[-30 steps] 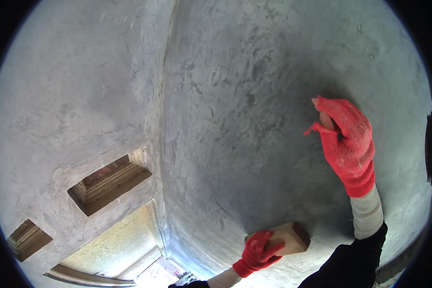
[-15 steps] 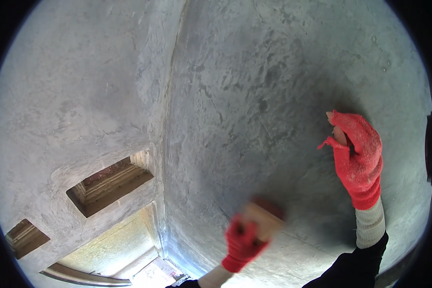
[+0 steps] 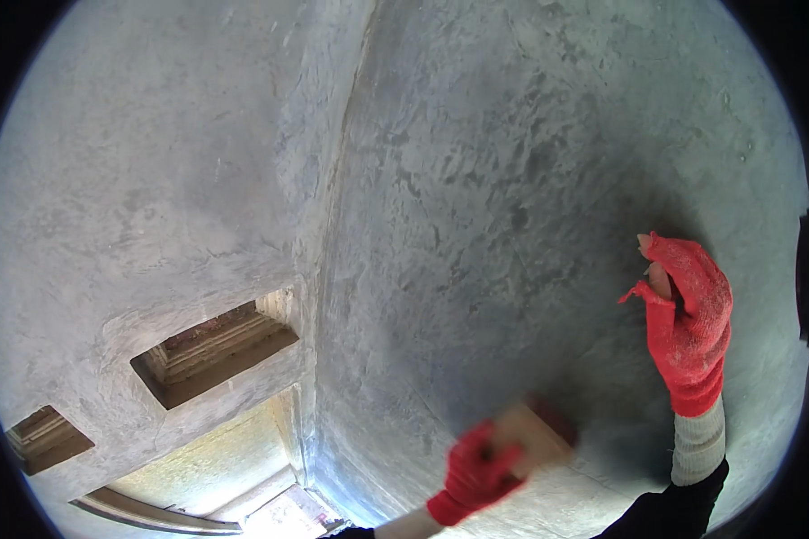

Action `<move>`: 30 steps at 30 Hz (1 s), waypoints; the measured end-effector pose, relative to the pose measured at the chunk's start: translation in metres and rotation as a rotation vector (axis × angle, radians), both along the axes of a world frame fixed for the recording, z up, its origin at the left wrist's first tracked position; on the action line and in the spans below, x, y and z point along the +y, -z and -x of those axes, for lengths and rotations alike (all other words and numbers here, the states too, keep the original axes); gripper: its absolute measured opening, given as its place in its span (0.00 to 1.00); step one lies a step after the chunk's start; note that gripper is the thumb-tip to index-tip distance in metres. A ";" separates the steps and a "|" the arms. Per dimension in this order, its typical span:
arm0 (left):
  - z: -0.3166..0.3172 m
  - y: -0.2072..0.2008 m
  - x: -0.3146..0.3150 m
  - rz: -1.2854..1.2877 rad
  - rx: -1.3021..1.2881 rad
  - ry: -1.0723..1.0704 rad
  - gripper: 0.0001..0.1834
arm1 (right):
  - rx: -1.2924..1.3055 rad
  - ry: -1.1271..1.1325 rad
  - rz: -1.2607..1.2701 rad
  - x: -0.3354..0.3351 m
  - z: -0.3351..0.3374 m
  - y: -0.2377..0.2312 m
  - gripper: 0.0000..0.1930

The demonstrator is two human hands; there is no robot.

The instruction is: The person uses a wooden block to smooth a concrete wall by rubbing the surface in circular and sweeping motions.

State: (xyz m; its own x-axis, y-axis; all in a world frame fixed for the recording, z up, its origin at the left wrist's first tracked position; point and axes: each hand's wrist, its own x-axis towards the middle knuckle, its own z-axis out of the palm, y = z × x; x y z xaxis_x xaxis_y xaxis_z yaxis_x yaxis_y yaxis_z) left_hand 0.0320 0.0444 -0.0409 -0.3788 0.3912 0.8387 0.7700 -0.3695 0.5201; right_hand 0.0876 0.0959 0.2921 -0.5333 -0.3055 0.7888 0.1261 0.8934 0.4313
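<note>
Left hand (image 3: 476,478): red glove, between five and six o'clock; fingers and thumb closed on the near end of a wooden block.

Wooden block (image 3: 532,438): one, tan with a darker far edge, blurred; at five o'clock, set at two o'clock from the left hand. Contact with the wall: cannot be told.

Right hand (image 3: 689,319): red glove, just past three o'clock; half curled, bare fingertips drawn in near one another, a gap at the palm. Contents, if any: cannot be told.

Cuffs (image 3: 697,444): ribbed, off-white, at both wrists. Sleeves (image 3: 670,510): black.

Wall (image 3: 476,234): grey plaster, mottled with darker patches, behind both hands.

Corner seam (image 3: 339,171): from just short of twelve o'clock down toward seven.

Second wall (image 3: 162,189): grey plaster, nine o'clock side.

Recesses: larger rectangular recess (image 3: 216,349) at eight o'clock; smaller recess (image 3: 50,440) farther out, same bearing.

Yellowish panel (image 3: 208,454): between seven and eight o'clock, over a curved brown strip (image 3: 144,514).
</note>
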 end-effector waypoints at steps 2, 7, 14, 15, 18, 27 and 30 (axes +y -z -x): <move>0.038 -0.055 0.000 -0.222 -0.336 -0.305 0.31 | -0.005 0.067 0.118 -0.006 0.001 0.004 0.13; 0.007 -0.084 -0.006 -0.243 -0.036 -0.162 0.31 | -0.019 0.087 0.115 -0.011 0.003 -0.002 0.12; 0.083 -0.058 -0.008 -0.069 -0.062 -0.320 0.41 | -0.048 0.106 0.083 -0.002 -0.008 0.000 0.11; 0.108 -0.042 0.000 -0.162 -0.355 -0.357 0.47 | -0.049 0.086 0.094 -0.005 -0.003 0.002 0.11; 0.141 -0.054 0.000 -0.121 -0.435 -0.634 0.47 | -0.039 0.135 0.202 -0.011 0.006 0.008 0.12; 0.131 -0.085 -0.010 -0.083 -0.060 -0.393 0.49 | -0.045 0.157 0.072 0.002 -0.007 0.005 0.14; 0.188 -0.091 -0.006 -0.197 -0.343 -0.498 0.47 | -0.056 0.157 0.144 0.001 0.001 0.011 0.14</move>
